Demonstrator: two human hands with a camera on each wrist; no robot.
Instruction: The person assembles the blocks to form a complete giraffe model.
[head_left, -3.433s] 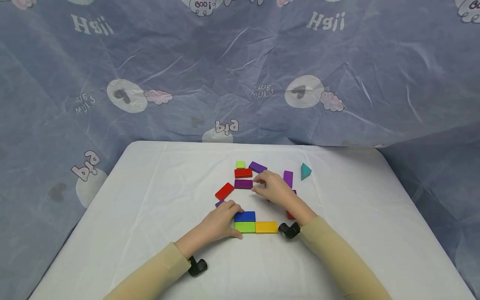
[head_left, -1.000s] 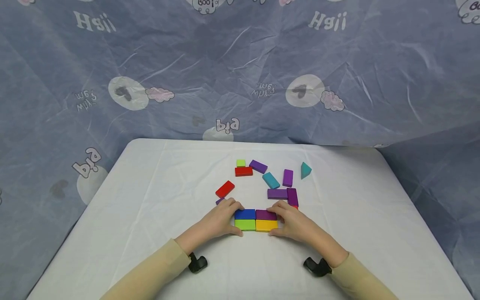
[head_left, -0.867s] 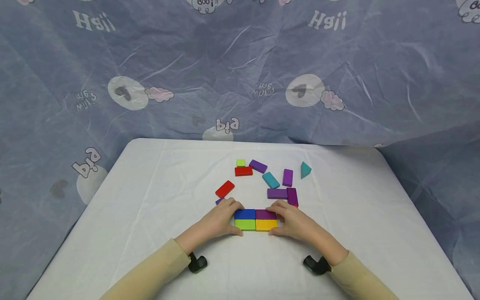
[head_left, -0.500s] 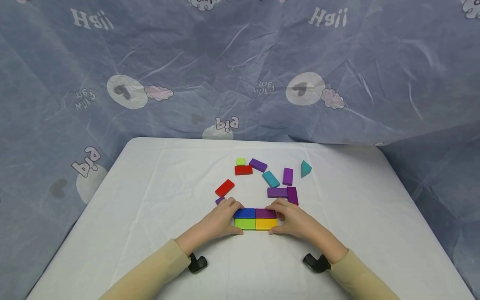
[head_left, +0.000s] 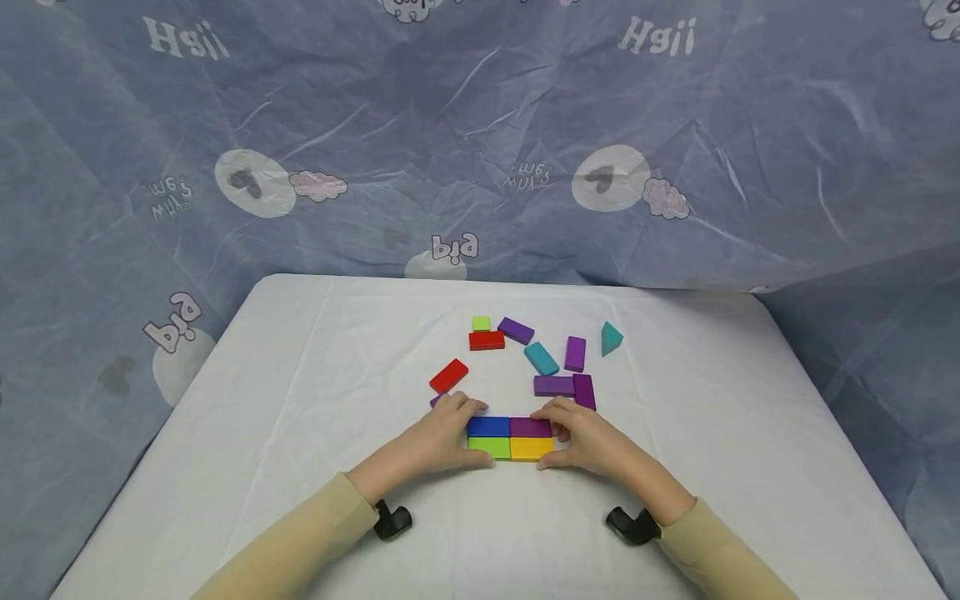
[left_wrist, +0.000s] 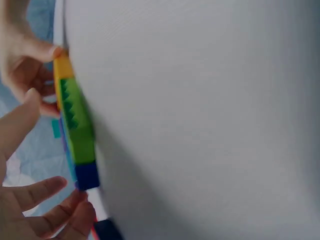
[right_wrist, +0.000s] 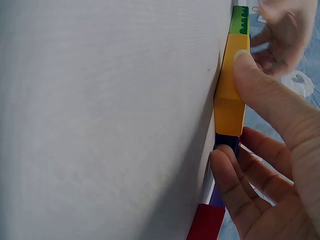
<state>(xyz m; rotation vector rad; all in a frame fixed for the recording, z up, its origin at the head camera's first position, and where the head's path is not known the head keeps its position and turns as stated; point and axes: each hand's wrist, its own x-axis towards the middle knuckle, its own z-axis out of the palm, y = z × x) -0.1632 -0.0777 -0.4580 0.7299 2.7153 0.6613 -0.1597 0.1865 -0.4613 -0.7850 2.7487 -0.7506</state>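
Note:
Four-sided toy blocks lie pressed together in two rows: blue [head_left: 489, 427] and purple [head_left: 528, 427] at the back, green [head_left: 489, 445] and yellow [head_left: 528, 450] in front. My right hand [head_left: 592, 437] grips the right end, thumb on the yellow block's front and fingers around the purple block's far side. At the left end my left hand [head_left: 438, 437] is spread around the blue and green blocks; the left wrist view shows its thumb apart from the green block, the fingertips close to the blue one. Wavy grooves mark the green block [left_wrist: 77, 120].
Behind lie loose blocks: red ones [head_left: 487, 341] [head_left: 448, 376], a small lime one [head_left: 481, 323], several purple ones [head_left: 554, 386], a teal one [head_left: 542, 358] and a teal triangular one [head_left: 612, 338]. All rest on a white-covered table [head_left: 337, 350] before a patterned blue cloth [head_left: 420, 125].
The right hand brought the purple block from the back to beside the blue one, behind the yellow. Just now the left hand's thumb and fingers have loosened and shifted slightly.

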